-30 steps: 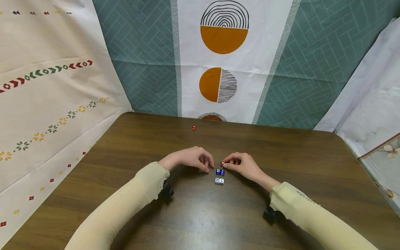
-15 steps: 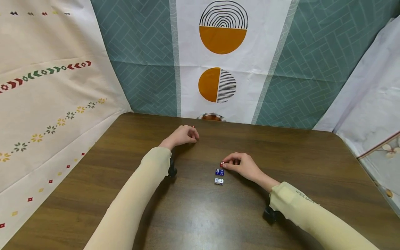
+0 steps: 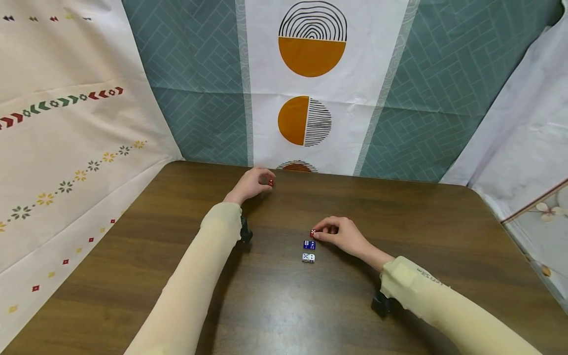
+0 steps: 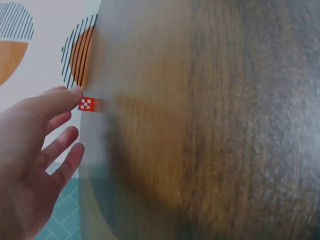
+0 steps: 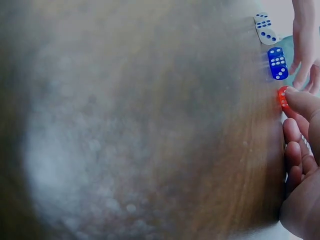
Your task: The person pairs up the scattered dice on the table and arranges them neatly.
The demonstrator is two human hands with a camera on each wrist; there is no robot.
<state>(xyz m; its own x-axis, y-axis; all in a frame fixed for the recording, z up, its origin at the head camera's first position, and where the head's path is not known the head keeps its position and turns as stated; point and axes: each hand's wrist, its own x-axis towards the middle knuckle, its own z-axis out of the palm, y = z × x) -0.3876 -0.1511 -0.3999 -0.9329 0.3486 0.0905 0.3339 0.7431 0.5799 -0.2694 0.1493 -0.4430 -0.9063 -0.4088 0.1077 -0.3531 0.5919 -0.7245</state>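
At the back of the table, my left hand (image 3: 253,185) reaches round a red die (image 3: 271,182), thumb and forefinger on either side of it. In the left wrist view this die (image 4: 86,104) stands on the wood right at the thumb tip, and the other fingers are spread. Nearer the middle, my right hand (image 3: 341,234) pinches a second red die (image 5: 283,98) between thumb and forefinger, low at the table. Just in front of that die lie two blue dice (image 3: 309,244) side by side, then two white dice (image 3: 308,258) in a parallel row.
The brown wooden table (image 3: 266,305) ends at the back against a hanging patterned cloth (image 3: 204,98). More cloth hangs along the left (image 3: 80,123) and right sides. Each wrist carries a black camera, and both sleeves are pale yellow.
My left hand has moved from beside the blue dice, away and to the left, to the far red die. My right hand stays at its red die. The dice rows have not moved.
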